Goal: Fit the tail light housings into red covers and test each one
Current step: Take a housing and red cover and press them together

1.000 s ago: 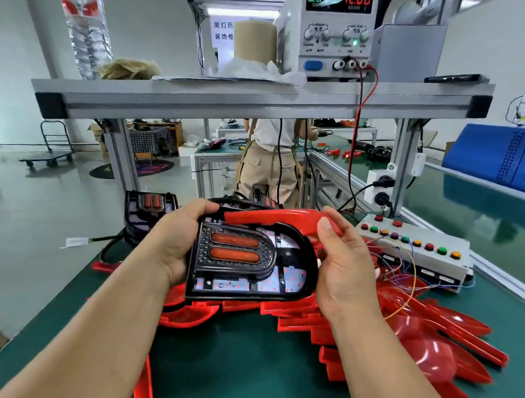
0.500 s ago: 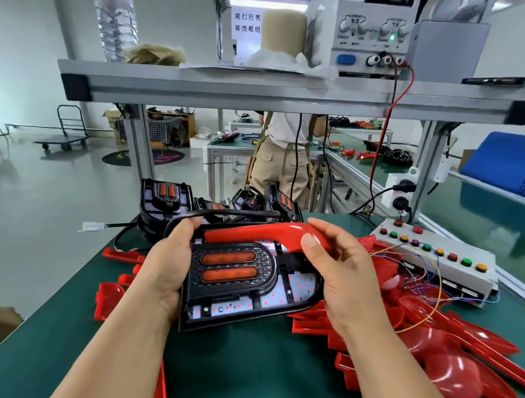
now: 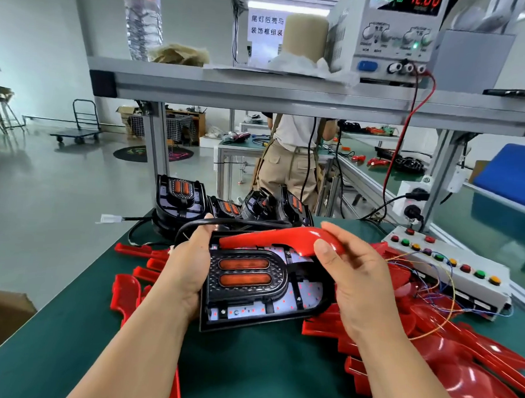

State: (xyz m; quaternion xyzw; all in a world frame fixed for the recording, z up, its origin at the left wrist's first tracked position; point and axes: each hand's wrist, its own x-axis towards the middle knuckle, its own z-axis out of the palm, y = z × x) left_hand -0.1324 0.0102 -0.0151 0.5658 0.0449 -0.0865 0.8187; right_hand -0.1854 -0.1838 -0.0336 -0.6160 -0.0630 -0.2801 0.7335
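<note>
A black tail light housing (image 3: 251,291) with two orange lenses and a white LED board sits tilted above the green bench. My left hand (image 3: 189,265) grips its left edge. A curved red cover (image 3: 271,238) lies along the housing's top edge, and my right hand (image 3: 351,275) pinches the cover's right end, thumb on its front. Loose red covers (image 3: 447,357) are piled to the right and red covers (image 3: 131,280) lie to the left. More black housings (image 3: 180,195) stand in a row behind.
A white test box with coloured buttons (image 3: 450,267) and thin wires sits at right. A power supply (image 3: 391,39) stands on the metal shelf (image 3: 260,93), red lead hanging down. A person stands beyond the bench. A cardboard box (image 3: 0,316) is at lower left.
The housing and cover have come down nearer the bench and a little closer to me. Both hands keep their grip. The view has tilted, showing more housings behind.
</note>
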